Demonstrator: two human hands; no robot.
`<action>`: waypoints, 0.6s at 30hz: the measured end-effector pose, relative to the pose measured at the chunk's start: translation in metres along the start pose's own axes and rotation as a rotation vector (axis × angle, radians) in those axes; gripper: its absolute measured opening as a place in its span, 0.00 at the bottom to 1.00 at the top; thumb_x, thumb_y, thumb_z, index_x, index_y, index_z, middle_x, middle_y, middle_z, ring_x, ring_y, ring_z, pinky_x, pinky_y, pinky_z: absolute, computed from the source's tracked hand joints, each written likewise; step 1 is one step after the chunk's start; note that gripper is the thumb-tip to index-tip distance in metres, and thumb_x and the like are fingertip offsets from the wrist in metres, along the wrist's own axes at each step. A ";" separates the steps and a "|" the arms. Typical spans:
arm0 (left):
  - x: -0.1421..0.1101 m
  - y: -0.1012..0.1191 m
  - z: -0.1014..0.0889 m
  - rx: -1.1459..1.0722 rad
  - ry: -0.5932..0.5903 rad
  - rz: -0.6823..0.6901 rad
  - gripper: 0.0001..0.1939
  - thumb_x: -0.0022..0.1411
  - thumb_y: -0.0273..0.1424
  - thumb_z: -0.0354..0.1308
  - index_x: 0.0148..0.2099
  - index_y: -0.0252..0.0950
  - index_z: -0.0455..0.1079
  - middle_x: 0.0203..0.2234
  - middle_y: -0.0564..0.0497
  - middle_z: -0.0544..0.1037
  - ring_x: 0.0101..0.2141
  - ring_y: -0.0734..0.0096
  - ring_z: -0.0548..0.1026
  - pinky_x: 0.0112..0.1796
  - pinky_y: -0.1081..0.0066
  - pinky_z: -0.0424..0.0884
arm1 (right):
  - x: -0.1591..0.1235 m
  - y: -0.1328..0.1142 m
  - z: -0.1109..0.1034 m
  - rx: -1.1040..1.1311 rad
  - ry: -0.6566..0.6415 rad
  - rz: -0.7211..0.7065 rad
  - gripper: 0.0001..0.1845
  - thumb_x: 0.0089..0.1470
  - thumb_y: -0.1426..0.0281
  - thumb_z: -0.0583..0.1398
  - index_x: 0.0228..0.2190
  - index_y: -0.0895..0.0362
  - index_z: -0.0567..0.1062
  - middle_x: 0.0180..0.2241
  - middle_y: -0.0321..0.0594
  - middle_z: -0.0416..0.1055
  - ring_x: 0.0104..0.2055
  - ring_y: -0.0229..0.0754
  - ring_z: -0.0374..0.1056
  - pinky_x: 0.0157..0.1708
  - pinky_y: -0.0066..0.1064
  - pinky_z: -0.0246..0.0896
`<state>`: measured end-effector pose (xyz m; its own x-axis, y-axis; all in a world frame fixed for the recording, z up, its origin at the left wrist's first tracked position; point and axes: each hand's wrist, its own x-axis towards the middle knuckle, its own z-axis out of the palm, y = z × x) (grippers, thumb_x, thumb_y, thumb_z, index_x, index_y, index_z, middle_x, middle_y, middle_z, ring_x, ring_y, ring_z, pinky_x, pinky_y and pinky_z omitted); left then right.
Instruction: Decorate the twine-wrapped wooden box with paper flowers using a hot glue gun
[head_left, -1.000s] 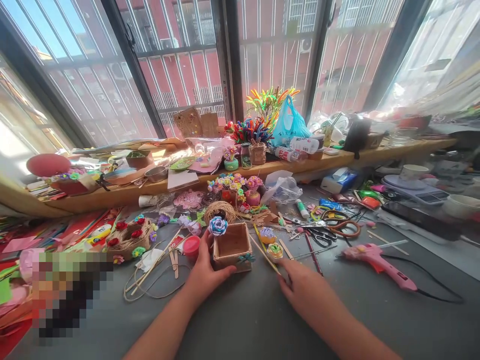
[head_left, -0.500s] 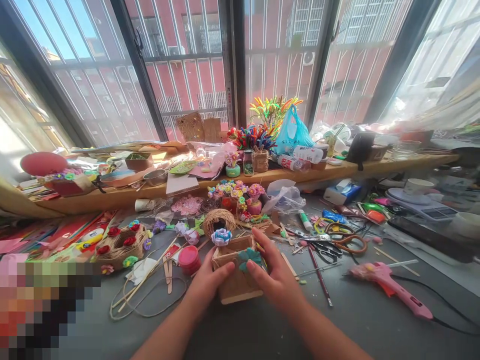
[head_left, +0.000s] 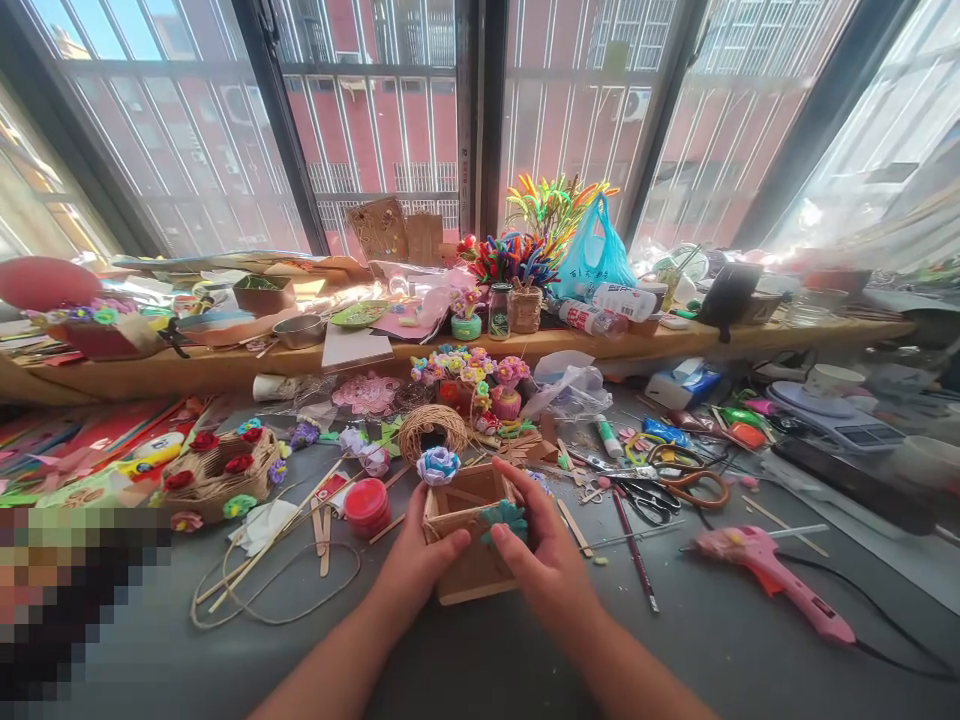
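Observation:
Between my two hands is a small brown craft box (head_left: 474, 580) with an open top and pale wooden edges. My left hand (head_left: 421, 560) grips its left side, thumb along the front rim. My right hand (head_left: 544, 545) is closed round the right side, its thumb by a teal flower (head_left: 504, 520) on the front. A blue and white flower (head_left: 438, 465) sits at the box's back left corner. Right behind it stands a round woven twine piece (head_left: 433, 432). The fingers behind the box are partly hidden.
To the right lie a pink hot glue gun (head_left: 772, 575) with its cord, scissors (head_left: 694, 485) and a dark red pencil (head_left: 637, 550). On the left are a red tub (head_left: 367, 506), wooden sticks (head_left: 325, 540), looped twine (head_left: 330, 603) and a flowered twine basket (head_left: 225, 475). A cluttered ledge (head_left: 360, 362) runs behind.
The camera view has shifted slightly, so the table things appear a little further left. Both hands keep their hold on the box, which is turned slightly.

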<state>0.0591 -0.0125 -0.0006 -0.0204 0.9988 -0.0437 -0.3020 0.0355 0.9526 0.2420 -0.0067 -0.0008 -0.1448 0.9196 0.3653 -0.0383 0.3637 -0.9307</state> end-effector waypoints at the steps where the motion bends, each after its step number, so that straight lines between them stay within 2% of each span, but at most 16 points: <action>1: 0.000 0.000 -0.001 -0.021 -0.004 -0.008 0.54 0.45 0.47 0.80 0.69 0.41 0.61 0.58 0.37 0.80 0.58 0.36 0.77 0.56 0.50 0.74 | 0.000 0.001 -0.001 0.019 -0.020 0.008 0.35 0.63 0.62 0.65 0.68 0.44 0.66 0.69 0.43 0.66 0.72 0.59 0.59 0.70 0.55 0.56; 7: 0.002 0.000 0.000 -0.075 -0.002 -0.028 0.57 0.45 0.46 0.81 0.72 0.41 0.59 0.60 0.36 0.78 0.61 0.35 0.74 0.59 0.47 0.71 | 0.003 -0.001 0.003 0.071 -0.011 0.005 0.31 0.64 0.66 0.63 0.66 0.41 0.68 0.72 0.38 0.61 0.76 0.55 0.51 0.74 0.56 0.44; 13: 0.001 0.003 0.001 -0.066 0.005 -0.021 0.54 0.47 0.45 0.80 0.71 0.41 0.60 0.60 0.36 0.79 0.60 0.34 0.75 0.59 0.47 0.72 | 0.003 0.000 0.001 0.107 -0.050 0.041 0.39 0.58 0.67 0.67 0.68 0.42 0.65 0.73 0.41 0.59 0.75 0.58 0.52 0.73 0.58 0.48; 18: 0.000 0.009 0.001 -0.042 -0.027 -0.049 0.52 0.49 0.45 0.79 0.71 0.40 0.60 0.59 0.35 0.79 0.59 0.35 0.76 0.58 0.47 0.73 | 0.005 0.003 0.000 0.068 -0.036 0.012 0.37 0.58 0.69 0.67 0.66 0.44 0.67 0.72 0.42 0.60 0.75 0.57 0.52 0.73 0.57 0.48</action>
<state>0.0575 -0.0117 0.0084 0.0207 0.9965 -0.0815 -0.3414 0.0837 0.9362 0.2410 -0.0011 -0.0013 -0.1810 0.9173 0.3546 -0.1033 0.3409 -0.9344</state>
